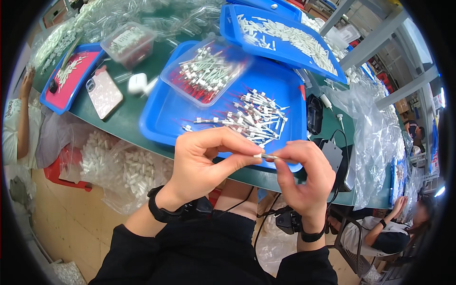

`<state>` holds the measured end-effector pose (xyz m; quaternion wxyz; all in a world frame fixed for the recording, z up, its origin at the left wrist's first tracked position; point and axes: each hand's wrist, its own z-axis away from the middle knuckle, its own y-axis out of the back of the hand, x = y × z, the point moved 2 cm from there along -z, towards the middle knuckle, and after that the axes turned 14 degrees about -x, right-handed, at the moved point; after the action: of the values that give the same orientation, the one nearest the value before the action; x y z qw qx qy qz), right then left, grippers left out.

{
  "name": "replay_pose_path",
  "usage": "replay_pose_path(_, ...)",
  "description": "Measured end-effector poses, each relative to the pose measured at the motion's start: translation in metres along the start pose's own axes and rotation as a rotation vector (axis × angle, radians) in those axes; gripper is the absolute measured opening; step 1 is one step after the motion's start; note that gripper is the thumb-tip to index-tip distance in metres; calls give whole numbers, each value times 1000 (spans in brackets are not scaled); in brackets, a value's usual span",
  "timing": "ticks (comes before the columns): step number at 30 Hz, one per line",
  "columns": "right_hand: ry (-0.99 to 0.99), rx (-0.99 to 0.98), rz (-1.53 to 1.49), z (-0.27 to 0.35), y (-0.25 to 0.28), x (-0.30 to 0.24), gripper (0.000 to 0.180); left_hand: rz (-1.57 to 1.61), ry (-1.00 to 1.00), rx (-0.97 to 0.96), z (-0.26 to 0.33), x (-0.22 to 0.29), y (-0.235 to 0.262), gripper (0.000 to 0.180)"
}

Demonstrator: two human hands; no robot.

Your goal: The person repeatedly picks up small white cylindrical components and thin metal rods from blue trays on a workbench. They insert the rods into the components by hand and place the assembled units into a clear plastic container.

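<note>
My left hand (202, 159) and my right hand (308, 176) meet at the near edge of a blue tray (154, 114). Between their pinched fingertips is a small slim part (267, 156), white at the left end and greyish along the rest; fingers hide some of it. Just beyond, a loose heap of thin white parts with red wires (259, 114) lies in the tray. A clear plastic box (168, 76) holding more white pieces and red wires sits on the tray's far left side.
Another blue tray (332, 64) of short white tubes overlaps the far rim. At left are a phone (105, 93), a white case (137, 83), a clear tub (128, 45) and a pink-lined tray (71, 85). Plastic bags (370, 142) line the right. People sit on both sides.
</note>
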<state>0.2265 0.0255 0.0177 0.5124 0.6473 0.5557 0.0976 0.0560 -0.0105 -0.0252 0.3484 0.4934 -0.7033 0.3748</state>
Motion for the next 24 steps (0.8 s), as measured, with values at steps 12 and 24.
replay_pose_path(12,185,-65,129,-13,-8,4,24,-120,38,-27,0,0,9,16)
replay_pose_path(24,-204,-122,-271,-51,-28,14,13,16,-12,292,-31,-11,21,15)
